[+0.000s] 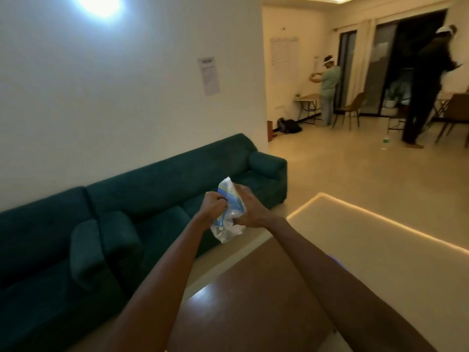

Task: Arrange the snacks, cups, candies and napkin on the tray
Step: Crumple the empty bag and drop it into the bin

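Evidently both hands clutch a clear plastic bag [228, 212] in the air: the left hand [212, 205] is fisted on its left edge, the right hand [252, 212] wraps its right side. Below the grip lies the brown desk [253, 295]; beyond it, a green sofa [152, 199]. Pulling too hard could probably split the bag and spill its contents. Those contents are too blurred to name, and no tray shows.

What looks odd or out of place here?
A bottle stands alone on the open floor near a person in dark clothes, where it could be kicked. The bag gripped by both the left hand and right hand is crumpled. No tray shows.
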